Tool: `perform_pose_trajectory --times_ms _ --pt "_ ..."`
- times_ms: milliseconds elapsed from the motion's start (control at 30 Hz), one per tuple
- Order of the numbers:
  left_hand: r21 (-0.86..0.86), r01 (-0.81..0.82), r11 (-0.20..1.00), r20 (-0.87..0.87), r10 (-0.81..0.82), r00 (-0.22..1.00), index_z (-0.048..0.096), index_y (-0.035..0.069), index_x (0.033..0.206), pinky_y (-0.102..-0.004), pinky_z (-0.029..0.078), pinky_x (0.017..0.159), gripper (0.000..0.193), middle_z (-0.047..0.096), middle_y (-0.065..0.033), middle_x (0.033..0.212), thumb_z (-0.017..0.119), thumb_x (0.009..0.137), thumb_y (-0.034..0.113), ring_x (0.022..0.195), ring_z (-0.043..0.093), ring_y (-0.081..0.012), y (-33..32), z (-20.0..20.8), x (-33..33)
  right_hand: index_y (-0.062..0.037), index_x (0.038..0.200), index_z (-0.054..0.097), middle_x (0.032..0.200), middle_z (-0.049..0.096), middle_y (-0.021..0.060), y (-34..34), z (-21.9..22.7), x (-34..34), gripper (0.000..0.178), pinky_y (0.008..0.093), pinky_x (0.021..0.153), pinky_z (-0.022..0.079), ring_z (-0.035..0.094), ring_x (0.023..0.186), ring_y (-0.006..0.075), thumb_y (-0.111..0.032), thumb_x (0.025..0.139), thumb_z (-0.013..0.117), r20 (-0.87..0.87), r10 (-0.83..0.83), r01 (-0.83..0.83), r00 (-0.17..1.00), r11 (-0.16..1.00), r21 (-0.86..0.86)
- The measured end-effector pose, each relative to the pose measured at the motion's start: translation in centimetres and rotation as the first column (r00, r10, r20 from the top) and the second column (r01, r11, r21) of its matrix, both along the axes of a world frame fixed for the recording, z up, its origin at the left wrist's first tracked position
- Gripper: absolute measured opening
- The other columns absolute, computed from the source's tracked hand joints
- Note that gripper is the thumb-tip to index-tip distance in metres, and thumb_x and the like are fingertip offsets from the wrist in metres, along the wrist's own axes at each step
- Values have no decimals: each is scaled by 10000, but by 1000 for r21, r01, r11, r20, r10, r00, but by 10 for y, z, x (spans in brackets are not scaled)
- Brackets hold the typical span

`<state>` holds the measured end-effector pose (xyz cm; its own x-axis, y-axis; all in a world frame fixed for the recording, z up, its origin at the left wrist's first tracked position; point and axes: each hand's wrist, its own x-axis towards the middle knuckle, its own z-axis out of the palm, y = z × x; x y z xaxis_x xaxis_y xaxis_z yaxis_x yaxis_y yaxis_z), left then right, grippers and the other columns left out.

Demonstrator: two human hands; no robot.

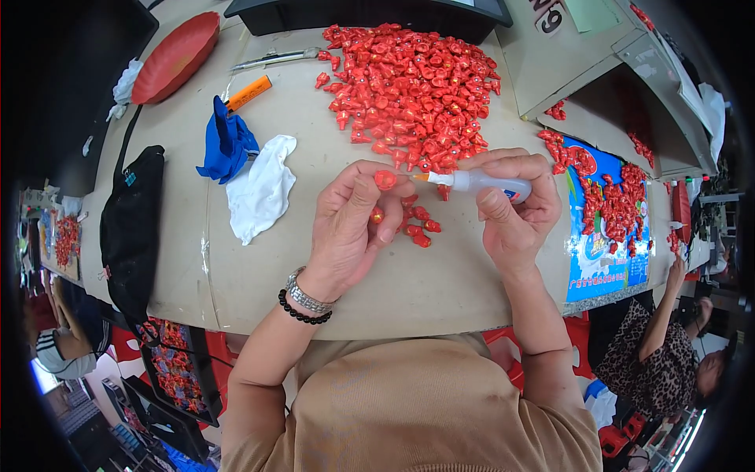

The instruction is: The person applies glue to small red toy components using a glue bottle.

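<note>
Item, one desk (440, 287), pale-topped, seen from where I stand with a person seated at its near edge. Item, a left hand (346, 220), thumb and forefinger pinching a red piece (384, 180) above the middle of the near half; a second red piece (377, 215) sits among the lower fingers. Item, a right hand (519, 212), fingers curled round a translucent squeeze bottle (487, 186), its white neck pointing at the pinched piece; contact cannot be told. Item, a small cluster of red pieces (417, 226), lying on the desk between the hands. Item, a large heap of red pieces (417, 94), spread toward the far edge, just short of a black tray (370, 14). Item, a slim metal tool (275, 59), left of the heap. Item, an orange marker (253, 91), a blue cloth (226, 140) and a white cloth (262, 189), toward the left edge. Item, a red dish (177, 59), by the far left corner. Item, a black bag (132, 228), along the left edge. Item, a blue printed sheet (583, 271), at the near right corner, more red pieces (613, 203) upon it.
</note>
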<state>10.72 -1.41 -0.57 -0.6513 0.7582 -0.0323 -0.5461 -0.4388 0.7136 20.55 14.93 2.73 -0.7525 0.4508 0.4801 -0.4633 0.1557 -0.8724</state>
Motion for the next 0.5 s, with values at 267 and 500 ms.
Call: perform_pose_trajectory --times_ms 267,500 --pt "-29 -17 999 -48 15 999 565 41 1017 -189 290 437 348 650 -100 921 503 944 375 501 418 -51 3 -1 2 11 949 535 965 637 156 0 0 1 166 248 716 496 620 867 160 -3 821 639 -7 14 -14 1000 1000 -2" --pt "-56 -26 998 -143 18 990 565 51 1018 -180 274 425 332 659 -95 911 495 950 368 492 410 -41 3 -5 3 19 955 545 970 636 159 -1 -4 0 177 272 768 490 617 888 173 -18 817 650 -28 29 -28 999 999 19"
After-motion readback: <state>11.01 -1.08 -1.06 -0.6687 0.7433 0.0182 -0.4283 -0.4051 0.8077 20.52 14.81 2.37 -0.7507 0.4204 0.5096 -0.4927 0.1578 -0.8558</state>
